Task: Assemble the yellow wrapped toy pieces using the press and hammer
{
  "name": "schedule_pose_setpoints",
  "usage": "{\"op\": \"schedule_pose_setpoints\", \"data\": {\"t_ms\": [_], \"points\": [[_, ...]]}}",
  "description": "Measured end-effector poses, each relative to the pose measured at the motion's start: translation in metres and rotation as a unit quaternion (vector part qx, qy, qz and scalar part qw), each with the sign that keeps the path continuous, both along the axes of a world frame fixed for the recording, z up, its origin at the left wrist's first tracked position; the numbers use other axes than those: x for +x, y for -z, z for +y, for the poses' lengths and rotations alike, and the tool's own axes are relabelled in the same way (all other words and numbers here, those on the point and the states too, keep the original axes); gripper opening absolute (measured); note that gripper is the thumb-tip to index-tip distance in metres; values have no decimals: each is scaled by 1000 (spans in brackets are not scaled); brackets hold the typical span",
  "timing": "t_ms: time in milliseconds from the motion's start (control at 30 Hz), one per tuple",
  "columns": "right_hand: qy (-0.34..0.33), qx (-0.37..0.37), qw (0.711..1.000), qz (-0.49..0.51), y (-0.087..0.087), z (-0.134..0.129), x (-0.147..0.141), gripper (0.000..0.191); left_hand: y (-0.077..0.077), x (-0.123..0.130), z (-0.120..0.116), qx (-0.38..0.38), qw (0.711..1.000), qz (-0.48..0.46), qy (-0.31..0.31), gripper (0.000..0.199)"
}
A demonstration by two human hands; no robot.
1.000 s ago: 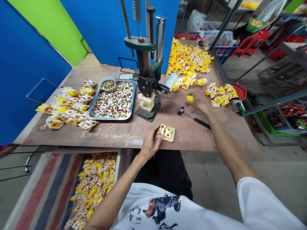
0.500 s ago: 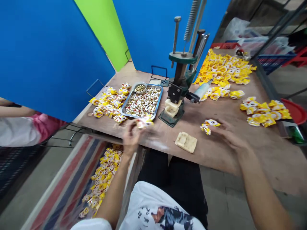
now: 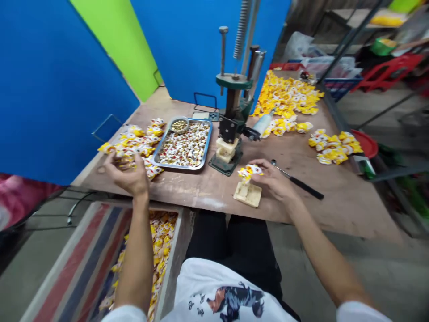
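Note:
My right hand (image 3: 273, 181) holds a yellow and white plastic piece (image 3: 250, 171) just above a cream-coloured block (image 3: 248, 194) near the table's front edge. Over at the left, my left hand (image 3: 129, 176) has its fingers apart at the near side of a pile of yellow and white pieces (image 3: 136, 139); nothing is seen gripped in it. Between the hands stands a green hand press (image 3: 234, 116) with a cream mould (image 3: 226, 150) at its base. A metal tray (image 3: 183, 145) of small white, red and gold parts lies left of the press, with a small bowl (image 3: 179, 125) of gold beads.
A black-handled metal lever (image 3: 306, 187) lies right of my right hand. Yellow pieces (image 3: 288, 96) are heaped at the back right, with a smaller group (image 3: 335, 145) nearer. Blue panels (image 3: 201, 49) stand behind the table. An open box (image 3: 179, 232) of pieces sits below left.
My left hand has moved left to the pile, and the piece it held is no longer in it. My right hand has brought its piece left, over the cream block. The black-handled lever now shows.

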State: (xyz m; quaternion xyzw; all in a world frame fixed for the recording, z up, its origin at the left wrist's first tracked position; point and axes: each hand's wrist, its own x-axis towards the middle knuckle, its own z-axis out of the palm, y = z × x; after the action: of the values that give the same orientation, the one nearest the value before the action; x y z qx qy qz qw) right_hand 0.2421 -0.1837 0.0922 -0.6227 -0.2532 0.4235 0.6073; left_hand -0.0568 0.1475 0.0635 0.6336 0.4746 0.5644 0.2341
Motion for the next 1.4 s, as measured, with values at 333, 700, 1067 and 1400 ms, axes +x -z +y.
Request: {"op": "schedule_pose_setpoints", "data": {"t_ms": [333,700,1067,1400], "points": [[-118,142,974,-128,5,23,-29,45,-3,87,-201,-549,648,-218,481,54],[-33,70,957,-279,7,6,8,48,14,90,-161,-355,864,-202,296,63],[129,-8,972,-195,24,22,77,73,47,159,-157,-63,960,-52,268,40],[144,76,986,-43,-132,118,123,103,51,167,-156,-72,958,-60,270,41]]}}
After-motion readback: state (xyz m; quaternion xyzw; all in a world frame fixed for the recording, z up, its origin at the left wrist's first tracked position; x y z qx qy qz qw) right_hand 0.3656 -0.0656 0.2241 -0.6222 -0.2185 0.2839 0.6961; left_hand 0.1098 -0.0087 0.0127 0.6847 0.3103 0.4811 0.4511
